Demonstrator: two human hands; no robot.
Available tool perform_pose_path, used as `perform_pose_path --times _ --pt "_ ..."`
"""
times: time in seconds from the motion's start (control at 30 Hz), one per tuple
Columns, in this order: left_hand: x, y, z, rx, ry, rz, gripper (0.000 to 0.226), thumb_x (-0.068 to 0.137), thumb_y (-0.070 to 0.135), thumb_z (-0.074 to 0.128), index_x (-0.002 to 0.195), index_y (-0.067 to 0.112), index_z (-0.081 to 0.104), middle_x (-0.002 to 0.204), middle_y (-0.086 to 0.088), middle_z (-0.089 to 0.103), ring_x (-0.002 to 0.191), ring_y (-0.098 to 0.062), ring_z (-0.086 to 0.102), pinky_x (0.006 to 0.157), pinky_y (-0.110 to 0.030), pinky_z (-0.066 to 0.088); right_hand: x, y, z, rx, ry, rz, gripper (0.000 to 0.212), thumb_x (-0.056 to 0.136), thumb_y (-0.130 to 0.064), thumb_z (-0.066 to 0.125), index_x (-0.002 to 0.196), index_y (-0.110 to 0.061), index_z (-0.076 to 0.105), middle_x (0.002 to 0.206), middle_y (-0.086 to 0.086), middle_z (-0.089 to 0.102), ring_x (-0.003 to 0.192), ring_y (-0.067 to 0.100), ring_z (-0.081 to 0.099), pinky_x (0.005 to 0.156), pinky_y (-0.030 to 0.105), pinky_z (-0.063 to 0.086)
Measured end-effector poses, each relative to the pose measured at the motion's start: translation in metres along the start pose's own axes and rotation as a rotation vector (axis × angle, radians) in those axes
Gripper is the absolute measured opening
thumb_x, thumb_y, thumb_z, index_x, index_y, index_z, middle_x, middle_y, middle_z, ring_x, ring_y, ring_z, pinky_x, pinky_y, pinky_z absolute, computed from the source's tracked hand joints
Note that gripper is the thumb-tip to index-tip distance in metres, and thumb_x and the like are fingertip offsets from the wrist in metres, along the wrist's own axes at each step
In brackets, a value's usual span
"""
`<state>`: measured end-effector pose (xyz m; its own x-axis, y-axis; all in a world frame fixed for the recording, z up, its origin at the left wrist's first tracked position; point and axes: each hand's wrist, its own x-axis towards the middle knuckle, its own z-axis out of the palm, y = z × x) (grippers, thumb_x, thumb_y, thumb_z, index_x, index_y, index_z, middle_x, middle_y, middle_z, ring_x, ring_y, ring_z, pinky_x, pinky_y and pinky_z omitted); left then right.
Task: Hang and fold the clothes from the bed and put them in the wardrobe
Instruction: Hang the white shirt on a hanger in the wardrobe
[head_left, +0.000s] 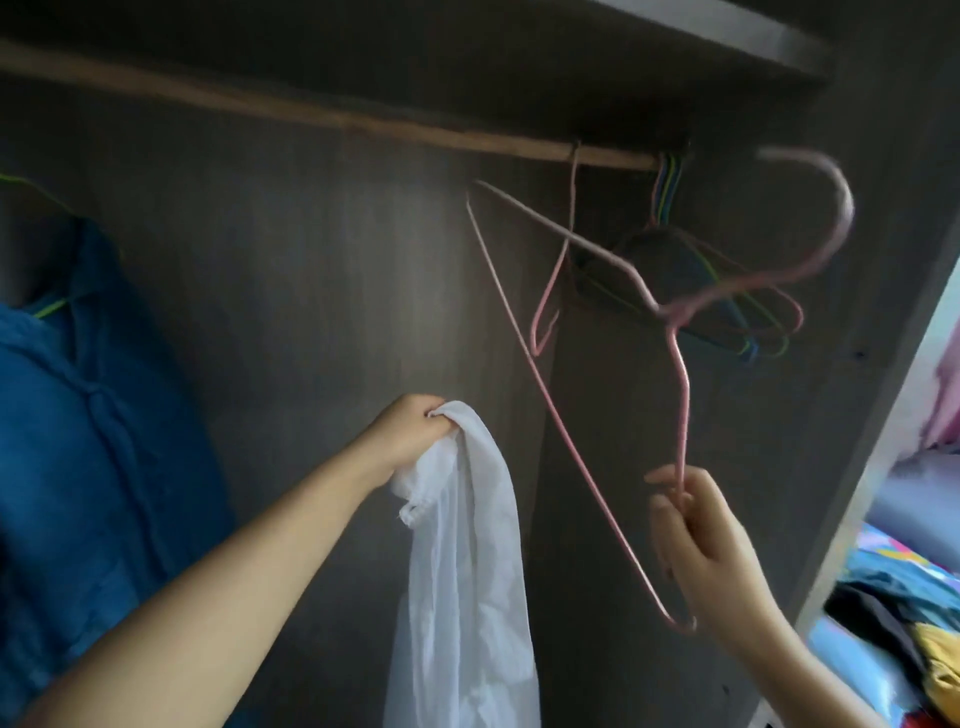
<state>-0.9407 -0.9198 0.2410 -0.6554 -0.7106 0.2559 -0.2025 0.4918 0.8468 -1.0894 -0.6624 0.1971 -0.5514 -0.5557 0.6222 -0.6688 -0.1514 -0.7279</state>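
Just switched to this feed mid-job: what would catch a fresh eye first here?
The pink hanger, held tilted at centre right with the right hand pinching one of its ends, its hook off the wooden rail. Next, the white garment hanging from the left hand at centre. A blue garment hangs at the far left, and spare hangers cluster at the rail's right end.

No readable text, labels or numbers anywhere.
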Motion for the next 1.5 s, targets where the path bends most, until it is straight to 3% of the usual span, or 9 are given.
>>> perform_pose_path --times 0.23,0.4,0.63,0.8,0.9,1.03,1.13,1.4,1.5 --pt "-0.021 -0.03 0.031 0.059 0.084 -0.212 0.02 0.09 0.011 0.052 0.092 -0.004 0.065 0.08 -0.012 0.06 0.074 -0.021 0.054 0.068 -0.03 0.043 -0.043 0.001 -0.049 0.378 -0.444 0.33 0.062 0.075 -0.073 0.059 0.115 -0.026 0.067 0.053 -0.007 0.026 0.041 0.01 0.023 0.041 0.014 0.024" --pt "-0.053 -0.037 0.038 0.345 0.137 -0.301 0.027 0.081 0.021 0.058 0.055 0.014 0.056 0.055 -0.001 0.049 0.055 -0.019 0.044 0.051 -0.025 0.032 -0.092 0.008 -0.086 0.41 -0.631 0.642 0.043 0.083 -0.058 0.052 0.101 -0.024 0.072 0.051 -0.007 0.026 0.037 0.008 0.019 0.037 0.011 0.02" --pt "-0.143 0.02 0.121 0.624 -0.188 -0.066 0.025 0.082 0.026 0.044 0.06 0.018 0.053 0.073 -0.004 0.063 0.073 -0.028 0.06 0.067 -0.031 0.049 -0.146 -0.002 -0.059 0.433 -0.519 0.872 0.035 0.104 -0.028 0.034 0.094 -0.01 0.062 0.049 -0.006 0.028 0.038 0.008 0.02 0.036 0.013 0.017" --pt "-0.2 0.062 0.162 0.591 -0.495 0.127 0.022 0.088 0.046 0.039 0.088 0.051 0.061 0.089 0.013 0.064 0.089 -0.017 0.06 0.075 -0.032 0.05 -0.156 -0.015 -0.046 0.536 -0.401 0.845 0.025 0.104 -0.02 0.033 0.096 -0.008 0.053 0.054 -0.006 0.023 0.043 0.008 0.018 0.036 0.017 0.017" --pt "-0.185 0.074 0.14 0.703 -0.577 0.209 0.044 0.085 0.064 0.047 0.122 0.042 0.054 0.113 0.009 0.053 0.108 -0.011 0.048 0.086 -0.029 0.04 -0.148 -0.015 -0.065 0.543 -0.396 0.727 0.023 0.102 -0.018 0.038 0.079 -0.015 0.042 0.057 -0.005 0.021 0.045 0.009 0.016 0.038 0.017 0.017" --pt "-0.163 0.094 0.127 0.754 -0.607 0.437 0.024 0.09 0.053 0.051 0.095 0.032 0.06 0.096 0.012 0.045 0.097 -0.008 0.039 0.083 -0.019 0.024 -0.141 -0.011 -0.088 0.696 -0.56 0.539 0.026 0.089 -0.025 0.059 0.07 -0.022 0.041 0.06 -0.001 0.032 0.049 0.012 0.027 0.043 0.017 0.028" --pt "-0.151 0.101 0.122 0.425 -0.802 0.29 0.028 0.094 0.041 0.054 0.08 0.017 0.059 0.072 0.002 0.049 0.07 -0.01 0.044 0.065 -0.02 0.034 -0.137 -0.001 -0.104 0.973 -0.693 0.573 0.041 0.085 -0.043 0.067 0.111 -0.012 0.061 0.087 0.008 0.062 0.079 0.018 0.062 0.065 0.027 0.049" --pt "-0.13 0.105 0.12 0.069 -0.86 0.204 0.02 0.09 0.041 0.061 0.085 0.024 0.07 0.078 0.009 0.064 0.072 -0.005 0.058 0.065 -0.014 0.045 -0.135 0.024 -0.083 0.025 -0.678 0.379 0.006 0.094 -0.034 0.058 0.097 -0.032 0.062 0.094 -0.016 0.068 0.084 0.0 0.064 0.064 0.014 0.047" --pt "-0.129 0.106 0.126 0.028 -0.875 0.193 0.015 0.09 0.036 0.061 0.08 0.029 0.07 0.076 0.011 0.064 0.071 -0.003 0.059 0.064 -0.013 0.045 -0.132 0.028 -0.055 -0.251 -0.521 0.36 0.033 0.089 -0.04 0.047 0.077 -0.012 0.059 0.079 0.003 0.066 0.064 0.013 0.059 0.058 0.026 0.045"
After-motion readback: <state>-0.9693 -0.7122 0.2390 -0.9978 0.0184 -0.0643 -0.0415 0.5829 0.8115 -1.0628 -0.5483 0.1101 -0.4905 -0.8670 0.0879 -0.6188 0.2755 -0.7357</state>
